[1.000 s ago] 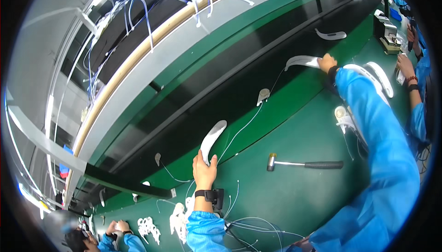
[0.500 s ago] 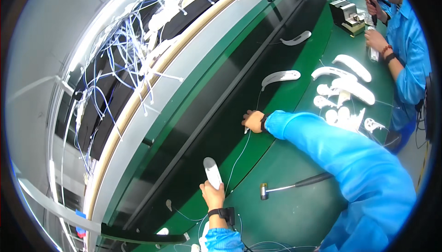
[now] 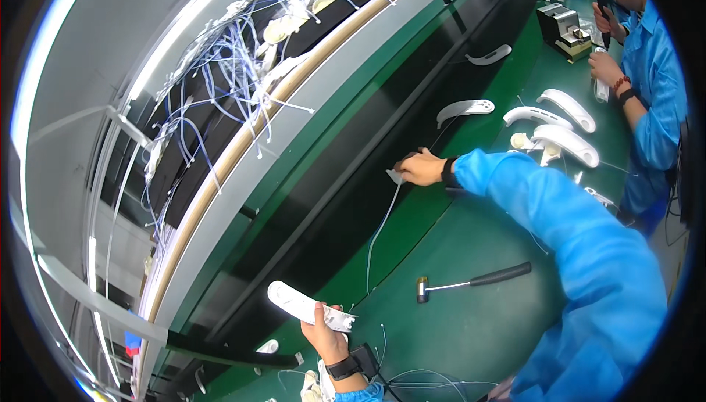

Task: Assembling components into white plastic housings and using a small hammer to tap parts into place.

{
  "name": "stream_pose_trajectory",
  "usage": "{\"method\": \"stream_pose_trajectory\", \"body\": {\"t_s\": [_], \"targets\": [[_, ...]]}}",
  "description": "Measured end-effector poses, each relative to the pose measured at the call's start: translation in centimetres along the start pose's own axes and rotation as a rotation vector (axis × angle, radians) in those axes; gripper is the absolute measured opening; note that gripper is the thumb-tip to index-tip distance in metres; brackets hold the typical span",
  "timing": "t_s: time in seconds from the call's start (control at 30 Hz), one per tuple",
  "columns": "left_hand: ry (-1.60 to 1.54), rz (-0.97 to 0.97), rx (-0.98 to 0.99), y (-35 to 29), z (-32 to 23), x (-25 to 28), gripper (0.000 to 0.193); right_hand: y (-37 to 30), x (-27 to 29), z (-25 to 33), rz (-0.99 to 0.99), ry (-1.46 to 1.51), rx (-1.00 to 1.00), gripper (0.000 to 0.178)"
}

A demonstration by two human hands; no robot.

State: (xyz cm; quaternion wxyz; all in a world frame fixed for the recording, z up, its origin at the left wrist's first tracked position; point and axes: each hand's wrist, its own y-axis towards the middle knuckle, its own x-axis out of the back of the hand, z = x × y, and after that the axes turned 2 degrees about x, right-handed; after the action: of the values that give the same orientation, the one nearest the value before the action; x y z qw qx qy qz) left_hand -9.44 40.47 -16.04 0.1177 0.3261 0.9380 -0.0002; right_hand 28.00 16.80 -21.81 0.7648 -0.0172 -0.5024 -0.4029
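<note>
Your left hand grips a long white plastic housing at its near end, holding it above the green bench close to your body. A small hammer lies on the bench between your hands (untouched). Farther out, your right hand closes its fingers on a small white connector at the conveyor's edge; its thin white cable trails back toward the housing.
</note>
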Motion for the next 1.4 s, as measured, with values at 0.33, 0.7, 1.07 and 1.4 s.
{"method": "stream_pose_trajectory", "body": {"t_s": [0.33, 0.7, 1.07, 1.4], "targets": [[-0.058, 0.021, 0.051, -3.8, 0.1, 2.6, 0.021, -4.1, 3.1, 0.4, 0.372, -0.092, 0.269, 0.033], [-0.065, 0.117, 0.110, -8.0, -0.3, 1.6, 0.023, -4.1, -2.2, 2.3, 0.494, -0.221, 0.385, 0.041], [0.102, 0.089, 0.075, -9.2, -0.7, 4.4, 0.018, -7.3, 4.5, 11.6, 0.207, 0.390, 0.348, 0.023], [0.194, 0.161, -0.053, -10.3, -2.2, 2.8, 0.022, -12.1, 10.9, 20.8, 0.235, 1.177, 0.433, 0.020]]}}
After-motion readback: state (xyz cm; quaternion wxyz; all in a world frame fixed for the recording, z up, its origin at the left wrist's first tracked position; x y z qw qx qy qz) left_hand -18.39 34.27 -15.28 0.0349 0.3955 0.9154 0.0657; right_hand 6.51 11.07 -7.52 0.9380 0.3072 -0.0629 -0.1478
